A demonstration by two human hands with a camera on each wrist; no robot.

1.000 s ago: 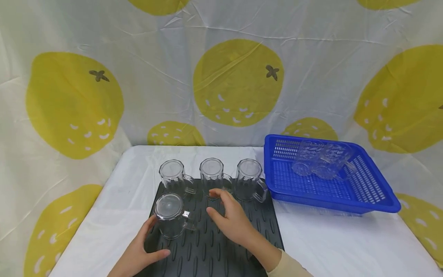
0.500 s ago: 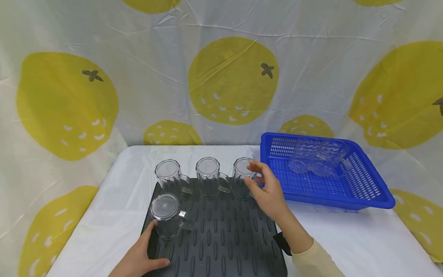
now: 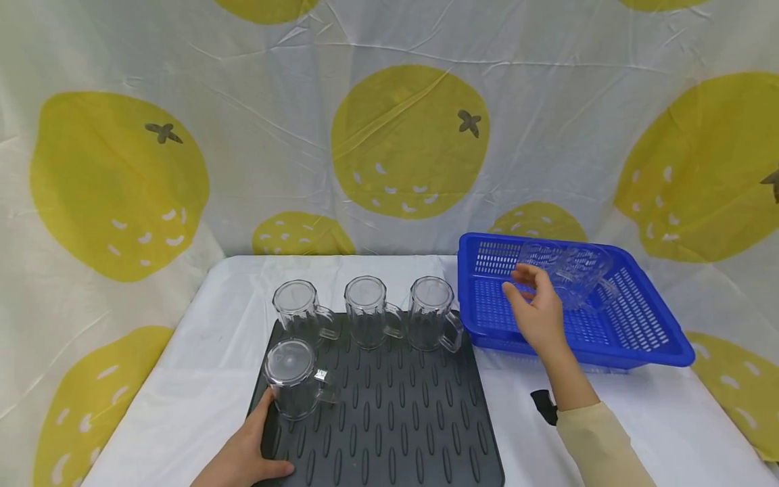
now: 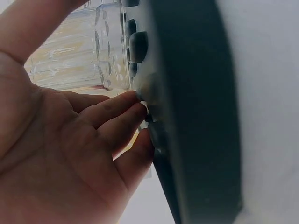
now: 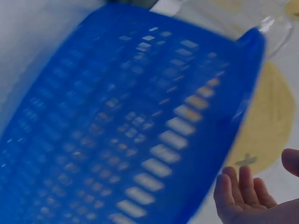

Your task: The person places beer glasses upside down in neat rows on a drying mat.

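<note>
My left hand (image 3: 240,446) rests at the left side of a black ridged mat (image 3: 389,412). In the left wrist view its extended fingertips touch the mat beside a clear glass mug (image 4: 70,51). That mug (image 3: 294,385) stands upside down, handle to the right. Three more upside-down mugs line the mat's far edge: a left one (image 3: 296,314), a middle one (image 3: 366,314) and a right one (image 3: 429,318). Over the near-left part of a blue plastic basket (image 3: 639,355) hovers my right hand (image 3: 541,318), fingers loosely bent and holding nothing. Clear mugs (image 3: 581,281) lie inside the basket, partly hidden by that hand.
A white cloth (image 3: 182,406) covers the table beneath the mat and basket. Behind it hangs a pale curtain (image 3: 255,135) printed with large yellow lemons. A black strap (image 3: 544,407) shows at the right wrist.
My right hand has moved right, from above the mat past the far-right mug to over the basket. The left hand stays nearly in place, and the mugs on the mat have kept their places.
</note>
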